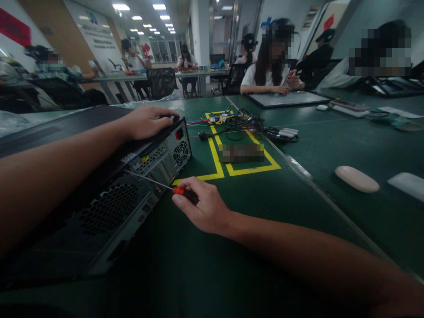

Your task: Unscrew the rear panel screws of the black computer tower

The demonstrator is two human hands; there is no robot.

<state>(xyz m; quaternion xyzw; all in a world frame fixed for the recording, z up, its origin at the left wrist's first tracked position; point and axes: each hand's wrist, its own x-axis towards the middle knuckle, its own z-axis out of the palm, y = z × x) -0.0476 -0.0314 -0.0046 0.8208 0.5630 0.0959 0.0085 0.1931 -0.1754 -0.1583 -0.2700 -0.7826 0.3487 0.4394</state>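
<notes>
A black desktop computer case (109, 194) lies on its side on the green table mat (205, 265), its vented rear panel facing me. My left hand (147, 121) rests palm down on the case's top far edge, fingers curled over it. My right hand (202, 207) is closed round a screwdriver (179, 191) with an orange and black handle. Its thin metal shaft runs left to the rear panel, with the tip against the metal near the card slots.
A tangle of cables and a plug (232, 121) lies inside yellow tape markings (217, 159). A white oval object (357, 179) and a white flat piece (407, 184) sit at the right. Other people work at tables behind and across.
</notes>
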